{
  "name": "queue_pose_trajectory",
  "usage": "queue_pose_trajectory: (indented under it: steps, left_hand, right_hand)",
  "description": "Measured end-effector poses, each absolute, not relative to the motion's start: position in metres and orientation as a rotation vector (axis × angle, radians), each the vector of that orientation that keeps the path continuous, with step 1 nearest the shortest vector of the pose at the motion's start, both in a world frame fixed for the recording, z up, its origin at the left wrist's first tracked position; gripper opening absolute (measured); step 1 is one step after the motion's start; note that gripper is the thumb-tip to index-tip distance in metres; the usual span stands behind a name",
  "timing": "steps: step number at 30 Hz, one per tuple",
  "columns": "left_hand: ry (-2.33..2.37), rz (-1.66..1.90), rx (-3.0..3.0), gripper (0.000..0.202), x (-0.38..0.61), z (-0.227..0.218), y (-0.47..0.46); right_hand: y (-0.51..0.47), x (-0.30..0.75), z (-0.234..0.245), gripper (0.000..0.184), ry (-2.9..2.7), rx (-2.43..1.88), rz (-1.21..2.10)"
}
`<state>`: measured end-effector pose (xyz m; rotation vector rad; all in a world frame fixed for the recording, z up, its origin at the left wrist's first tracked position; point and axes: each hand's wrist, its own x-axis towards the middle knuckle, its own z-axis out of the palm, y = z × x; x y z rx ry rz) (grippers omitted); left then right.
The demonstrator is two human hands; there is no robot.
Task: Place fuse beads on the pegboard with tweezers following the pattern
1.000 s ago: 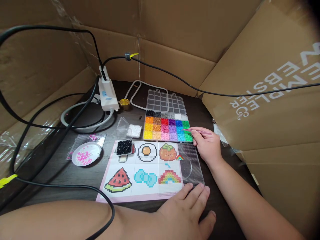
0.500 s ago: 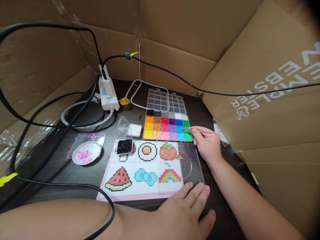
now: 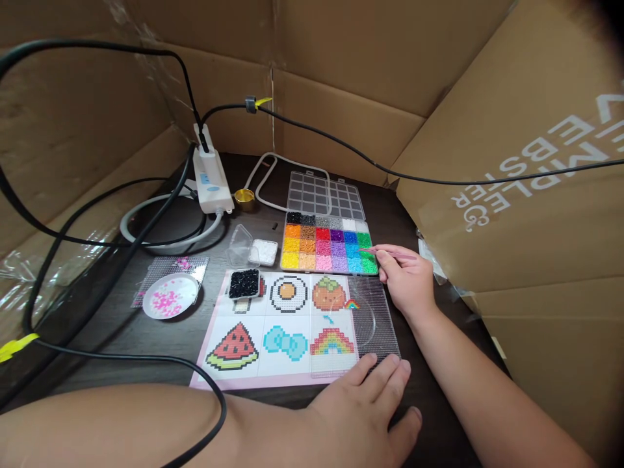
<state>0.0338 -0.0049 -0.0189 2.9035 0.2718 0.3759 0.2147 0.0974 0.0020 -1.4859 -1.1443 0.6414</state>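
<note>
My right hand (image 3: 407, 276) pinches a pair of pink tweezers (image 3: 397, 253). Their tips are over the blue compartments of a sectioned bead box (image 3: 312, 267), beside the green ones. Whether a bead sits between the tips is too small to tell. My left hand (image 3: 368, 396) lies with fingers spread, fingertips on the near edge of a clear pegboard (image 3: 385, 325). That board partly covers a pattern sheet (image 3: 285, 325) printed with pixel pictures, including a rainbow (image 3: 332, 342). A few light blue beads (image 3: 328, 319) show on the board above the rainbow.
A tub of black beads (image 3: 244, 284) stands on the sheet, a tub of white beads (image 3: 264, 252) behind it. At left, a dish of pink beads (image 3: 170, 296) rests on another pegboard. Behind are a gold cup (image 3: 244, 199) and power strip (image 3: 213, 172). Black cables (image 3: 146, 357) cross the left side.
The view has shifted very slightly. The tweezers remain over the blue beads, and my left hand stays on the pegboard's edge.
</note>
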Motion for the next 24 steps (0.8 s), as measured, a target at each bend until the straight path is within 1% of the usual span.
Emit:
queue_pose_trajectory:
  steps: [8, 17, 22, 24]
  left_hand:
    - [0.279, 0.421, 2.931, 0.044, 0.0332, -0.0225, -0.0064]
    - [0.312, 0.56, 2.923, 0.042, 0.0337, -0.024, -0.0082]
    - [0.3, 0.502, 2.915, 0.042, 0.0334, -0.0256, -0.0096]
    - [0.285, 0.43, 2.902, 0.05, 0.0324, -0.0234, -0.01]
  right_hand:
    - [0.0974, 0.2159, 0.0002, 0.022, -1.145, -1.482, 0.639]
    - [0.0979, 0.2161, 0.0002, 0.021, -1.131, -1.465, 0.644]
    - [0.0963, 0.2156, 0.0029, 0.02, -1.121, -1.448, 0.624]
    - [0.0944, 0.2157, 0.0041, 0.019, -1.094, -1.417, 0.611]
